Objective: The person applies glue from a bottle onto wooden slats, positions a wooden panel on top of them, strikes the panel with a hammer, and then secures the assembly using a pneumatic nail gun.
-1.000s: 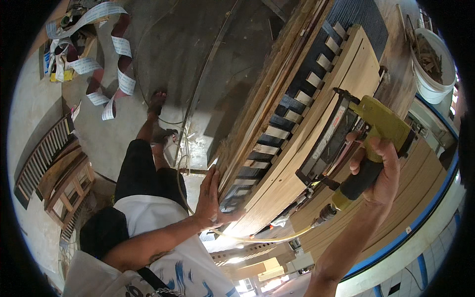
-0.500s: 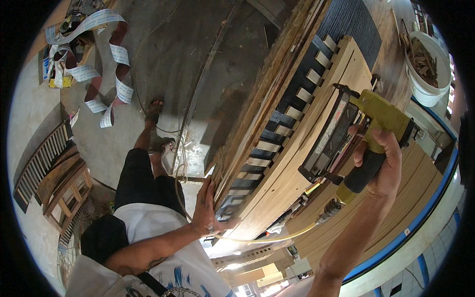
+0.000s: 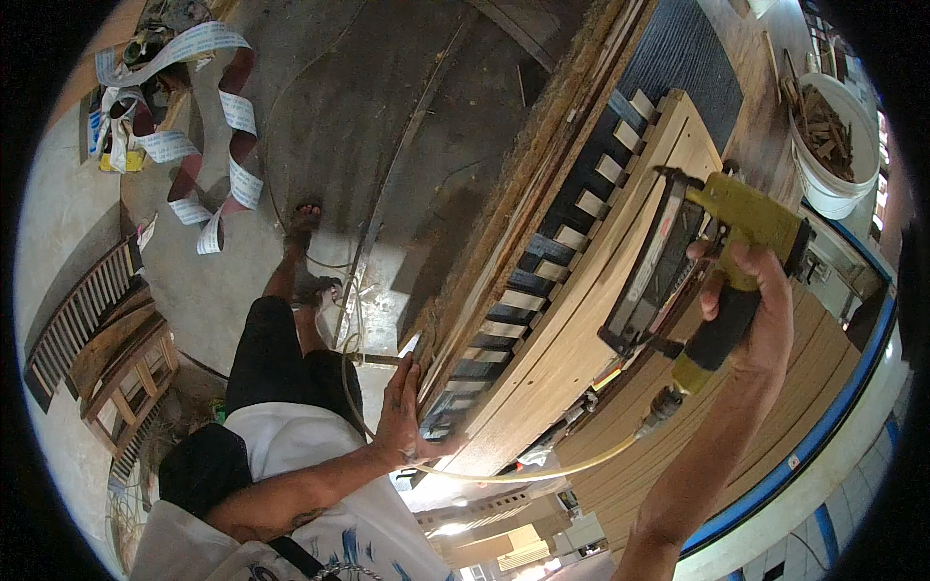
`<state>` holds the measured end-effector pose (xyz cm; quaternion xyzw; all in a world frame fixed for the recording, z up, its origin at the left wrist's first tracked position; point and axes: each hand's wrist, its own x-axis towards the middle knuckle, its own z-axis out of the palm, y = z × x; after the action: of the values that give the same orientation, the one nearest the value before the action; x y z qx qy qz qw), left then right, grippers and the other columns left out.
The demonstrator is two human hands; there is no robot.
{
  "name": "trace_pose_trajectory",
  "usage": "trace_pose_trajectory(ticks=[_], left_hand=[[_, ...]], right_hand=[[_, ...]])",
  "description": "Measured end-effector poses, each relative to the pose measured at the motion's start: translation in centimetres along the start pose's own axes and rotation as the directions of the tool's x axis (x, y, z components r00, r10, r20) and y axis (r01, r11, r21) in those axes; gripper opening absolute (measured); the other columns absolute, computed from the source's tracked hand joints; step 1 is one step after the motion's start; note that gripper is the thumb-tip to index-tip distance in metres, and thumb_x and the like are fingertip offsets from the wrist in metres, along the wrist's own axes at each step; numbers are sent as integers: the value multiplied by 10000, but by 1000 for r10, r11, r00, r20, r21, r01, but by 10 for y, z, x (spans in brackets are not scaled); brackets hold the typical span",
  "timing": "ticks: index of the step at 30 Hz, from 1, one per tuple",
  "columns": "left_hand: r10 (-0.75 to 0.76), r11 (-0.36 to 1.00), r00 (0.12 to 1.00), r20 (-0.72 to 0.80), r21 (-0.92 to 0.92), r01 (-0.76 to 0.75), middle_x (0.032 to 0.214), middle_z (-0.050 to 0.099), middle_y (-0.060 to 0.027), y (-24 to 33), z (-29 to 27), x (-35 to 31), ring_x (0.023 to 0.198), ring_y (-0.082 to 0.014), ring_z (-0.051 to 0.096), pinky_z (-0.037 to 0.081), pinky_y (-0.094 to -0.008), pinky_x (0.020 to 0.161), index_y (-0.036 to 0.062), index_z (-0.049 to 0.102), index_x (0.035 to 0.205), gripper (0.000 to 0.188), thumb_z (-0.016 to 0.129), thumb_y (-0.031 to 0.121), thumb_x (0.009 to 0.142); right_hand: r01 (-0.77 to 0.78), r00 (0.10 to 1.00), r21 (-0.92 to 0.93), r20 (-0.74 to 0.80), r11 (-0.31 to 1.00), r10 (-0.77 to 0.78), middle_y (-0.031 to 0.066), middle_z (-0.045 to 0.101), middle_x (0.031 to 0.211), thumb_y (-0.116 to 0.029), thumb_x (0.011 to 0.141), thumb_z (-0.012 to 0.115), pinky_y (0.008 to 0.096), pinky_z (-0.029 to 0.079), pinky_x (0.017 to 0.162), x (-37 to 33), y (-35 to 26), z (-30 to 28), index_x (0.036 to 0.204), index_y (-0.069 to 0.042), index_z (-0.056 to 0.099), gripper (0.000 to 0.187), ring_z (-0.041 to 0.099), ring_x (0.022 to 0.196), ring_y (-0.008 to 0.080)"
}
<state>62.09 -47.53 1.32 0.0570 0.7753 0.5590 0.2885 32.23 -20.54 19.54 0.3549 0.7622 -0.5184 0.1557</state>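
Observation:
My right hand (image 3: pixel 760 295) is wrapped round the black grip of a yellow-green pneumatic nail gun (image 3: pixel 751 208), with its long dark magazine (image 3: pixel 647 271) angled down to the left. The gun is held over the right side of a light wooden plank piece (image 3: pixel 572 339); contact cannot be made out. Short pale wood blocks (image 3: pixel 592 203) stand in a row beside the plank, on a black board (image 3: pixel 683 63). At the near end, my left hand (image 3: pixel 399 416) lies on the board's edge, fingers stretched and thumb toward the plank. A yellowish air hose (image 3: pixel 533 476) runs from the gun's grip.
A white bucket (image 3: pixel 833 201) of wood scraps stands at the far right. Beyond the bench lies a slatted wooden surface (image 3: pixel 804 358) with a blue edge. On the left are curled printed strips (image 3: pixel 240 145), a slatted wooden piece (image 3: pixel 82 310) and the concrete floor (image 3: pixel 339 107).
The nail gun has shifted slightly to the right with my right hand. The plank and pale blocks appear a little lower in view. My left hand stays in place.

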Motion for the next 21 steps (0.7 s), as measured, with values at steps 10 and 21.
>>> trace_pose_trajectory(ticks=[10,21], left_hand=[[42,999,999,-28,4,-42,1489,188,-350,-3,2,0,1370,-506,276,303,-543,1122,-49,51,1494,1325,889,469,608],[22,1000,1000,-12,9,-22,1459,211,-385,2,1,-1,1360,-518,284,320,-529,1116,-107,81,1470,1323,898,465,600]], right_hand=[[35,998,-14,-54,999,-36,198,684,880,-198,860,582,268,497,405,23,-14,0,1129,50,573,366,569,462,128],[62,998,-37,-14,997,-62,177,691,874,-255,858,604,261,486,401,44,-31,-10,1151,62,573,433,583,478,130]])
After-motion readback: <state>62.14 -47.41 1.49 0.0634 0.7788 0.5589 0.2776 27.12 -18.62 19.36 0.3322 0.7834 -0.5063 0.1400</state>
